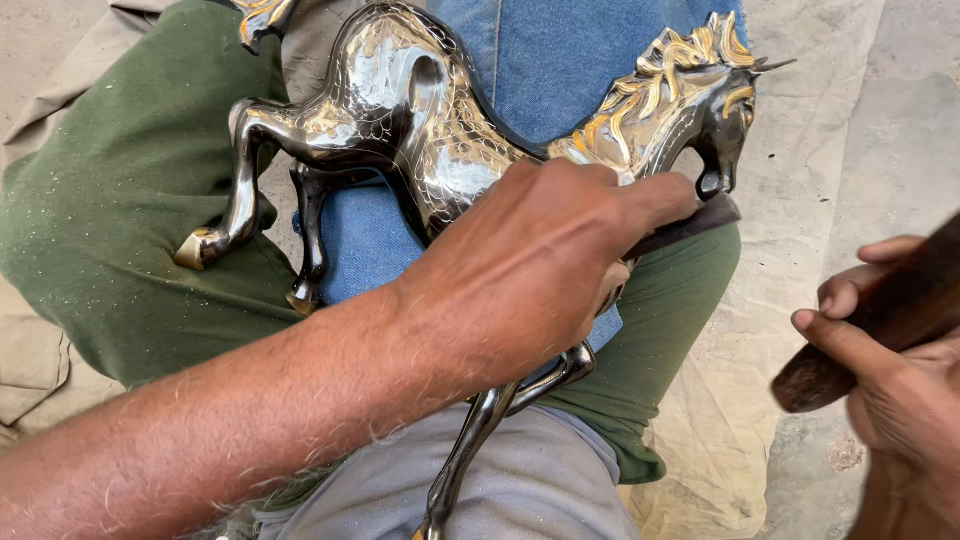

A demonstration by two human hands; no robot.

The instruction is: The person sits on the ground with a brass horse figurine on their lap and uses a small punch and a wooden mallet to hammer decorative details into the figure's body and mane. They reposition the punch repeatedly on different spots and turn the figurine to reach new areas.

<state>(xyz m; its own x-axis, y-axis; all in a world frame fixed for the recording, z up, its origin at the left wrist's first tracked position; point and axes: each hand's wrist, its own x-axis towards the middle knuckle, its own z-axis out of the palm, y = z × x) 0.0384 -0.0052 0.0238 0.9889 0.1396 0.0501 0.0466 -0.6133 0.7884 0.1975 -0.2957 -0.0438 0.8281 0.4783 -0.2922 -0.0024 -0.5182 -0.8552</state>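
Observation:
A shiny metal horse figure (400,110) with a gold mane lies across my lap on a blue cloth (530,60). My left hand (540,260) rests over its chest and front legs and pinches a dark flat chisel (690,225) whose tip points at the horse's head (715,120). My right hand (890,370) hovers at the right edge, apart from the horse, gripping a dark wooden mallet handle (870,330).
My legs in green trousers (120,190) support the horse. Grey cloth (540,480) covers my near knee. A beige sheet (800,160) lies over the concrete floor (910,120) on the right.

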